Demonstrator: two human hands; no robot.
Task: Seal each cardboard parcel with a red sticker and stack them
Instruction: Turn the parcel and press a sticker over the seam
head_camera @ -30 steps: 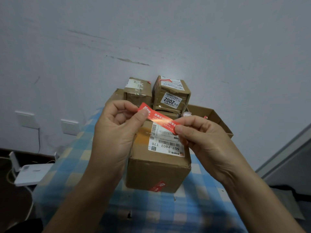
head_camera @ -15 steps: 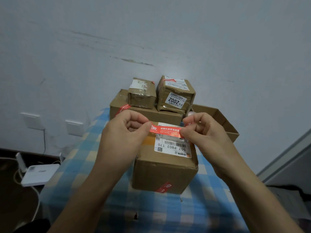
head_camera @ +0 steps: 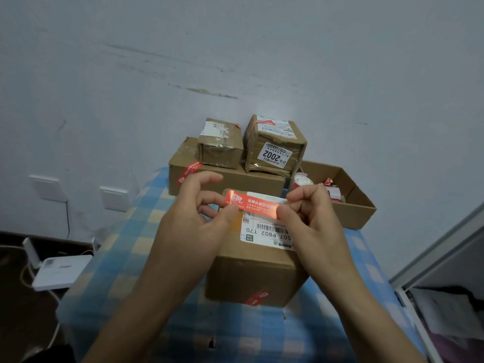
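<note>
My left hand [head_camera: 193,231] and right hand [head_camera: 317,231] each pinch one end of the sticker [head_camera: 251,206], a glossy red strip with white print, stretched level over the far top edge of the near parcel [head_camera: 251,279]. I cannot tell whether it touches. That brown box carries a white label [head_camera: 267,229] on top and a front sticker [head_camera: 258,297] at its lower edge. Behind it, a wide parcel [head_camera: 235,180] bears two small ones side by side: the left box [head_camera: 220,148] and the right box [head_camera: 275,145], marked 2002.
</note>
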